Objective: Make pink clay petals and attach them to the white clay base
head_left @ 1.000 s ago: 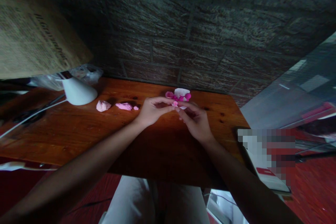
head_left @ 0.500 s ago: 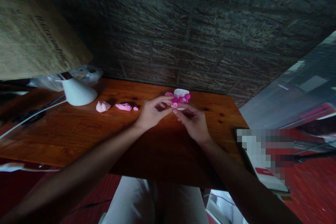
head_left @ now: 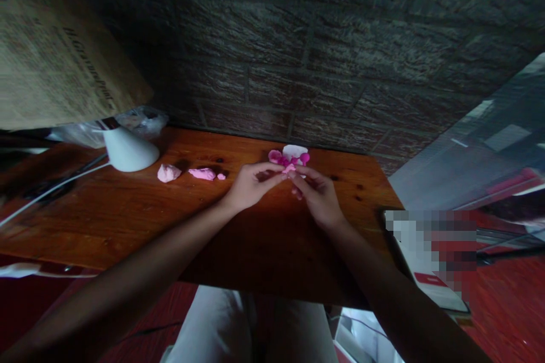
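Between the fingertips of both hands is a small pink clay piece (head_left: 289,169), shaped like a little flower. My left hand (head_left: 251,184) pinches it from the left, and my right hand (head_left: 317,193) pinches it from the right. Just behind the fingers lie several darker pink round pieces (head_left: 276,156), close to a white pad (head_left: 295,151). To the left on the table are a pale pink clay lump (head_left: 168,173), a flatter pink clay strip (head_left: 202,173) and a tiny pink bit (head_left: 221,176).
A lamp with a white base (head_left: 130,150) and printed shade (head_left: 72,57) stands on the left of the wooden table (head_left: 128,215), its cord (head_left: 55,187) trailing leftward. Behind rises a dark brick wall (head_left: 276,39). A partly pixelated flat object (head_left: 419,255) lies at the right edge.
The pink clay flower has been tilted between my fingers, so its round face shows less now. Both hands have shifted only slightly.
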A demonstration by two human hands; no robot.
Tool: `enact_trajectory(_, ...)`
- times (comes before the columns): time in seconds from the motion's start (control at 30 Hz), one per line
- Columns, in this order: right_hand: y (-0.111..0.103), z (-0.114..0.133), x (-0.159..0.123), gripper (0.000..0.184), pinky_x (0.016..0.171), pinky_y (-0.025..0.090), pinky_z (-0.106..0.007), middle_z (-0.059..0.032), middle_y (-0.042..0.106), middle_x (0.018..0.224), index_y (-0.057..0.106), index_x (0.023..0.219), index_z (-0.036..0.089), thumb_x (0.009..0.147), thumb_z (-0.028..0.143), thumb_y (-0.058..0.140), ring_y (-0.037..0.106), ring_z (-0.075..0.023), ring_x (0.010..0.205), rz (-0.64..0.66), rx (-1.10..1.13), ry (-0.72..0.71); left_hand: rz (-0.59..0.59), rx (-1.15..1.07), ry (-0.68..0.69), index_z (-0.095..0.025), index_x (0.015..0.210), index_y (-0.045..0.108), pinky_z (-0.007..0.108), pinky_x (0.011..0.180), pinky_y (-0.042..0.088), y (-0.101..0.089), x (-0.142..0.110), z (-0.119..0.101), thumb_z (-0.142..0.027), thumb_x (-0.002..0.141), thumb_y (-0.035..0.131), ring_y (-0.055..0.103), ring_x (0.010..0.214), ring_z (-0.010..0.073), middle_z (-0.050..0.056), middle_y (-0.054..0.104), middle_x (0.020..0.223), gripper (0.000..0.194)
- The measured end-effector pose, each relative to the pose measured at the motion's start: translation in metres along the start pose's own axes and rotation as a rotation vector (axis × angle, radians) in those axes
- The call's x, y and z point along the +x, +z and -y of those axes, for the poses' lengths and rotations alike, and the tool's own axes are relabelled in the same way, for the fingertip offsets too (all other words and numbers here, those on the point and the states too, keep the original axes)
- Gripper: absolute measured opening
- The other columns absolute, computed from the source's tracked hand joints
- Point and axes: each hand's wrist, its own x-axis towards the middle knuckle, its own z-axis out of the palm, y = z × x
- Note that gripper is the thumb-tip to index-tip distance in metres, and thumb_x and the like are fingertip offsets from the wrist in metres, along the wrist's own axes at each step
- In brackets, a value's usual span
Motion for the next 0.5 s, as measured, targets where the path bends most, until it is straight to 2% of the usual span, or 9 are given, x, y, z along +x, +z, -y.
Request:
enact_trajectory(0.2, -0.0054, 0.0035, 0.0033, 0.04, 0.049, 0.043, -0.022, 0.001, 0.074, 0.095, 0.077, 0.107, 0.028, 0.071, 0.043, 0.088, 0.056, -0.0074, 0.057, 0.077, 0.029, -0.024, -0.045, -0.048, -0.033, -0.016, 0.094, 0.081, 0.034, 0.087, 0.062, -0.0005, 0.0009, 0.0017, -0.034, 0.081, 0.081, 0.077, 0.09, 0.0208, 0.009, 0.083, 0.098, 0.023)
enact_trajectory(0.33, -0.0091, 0.0043, 0.0045, 0.032, 0.05, 0.044, -0.022, 0.0007, 0.075, 0.092, 0.077, 0.098, 0.026, 0.074, 0.043, 0.087, 0.057, -0.0076, 0.058, 0.142, -0.03, -0.044, -0.005, -0.104, -0.041, -0.016, 0.097, 0.08, 0.035, 0.091, 0.062, -0.0002, 0.0009, 0.0002, -0.036, 0.08, 0.083, 0.078, 0.095, 0.0221, 0.01, 0.082, 0.103, 0.027)
enact_trajectory(0.5, -0.0105, 0.0058, 0.0047, 0.036, 0.05, 0.044, -0.021, 0.0014, 0.074, 0.084, 0.077, 0.093, 0.023, 0.07, 0.048, 0.088, 0.058, -0.0075, 0.057, 0.125, -0.043, -0.014, 0.025, -0.122, -0.037, -0.017, 0.103, 0.081, 0.035, 0.093, 0.061, -0.0008, 0.0002, -0.0039, -0.033, 0.083, 0.081, 0.078, 0.099, 0.0219, 0.01, 0.082, 0.108, 0.026)
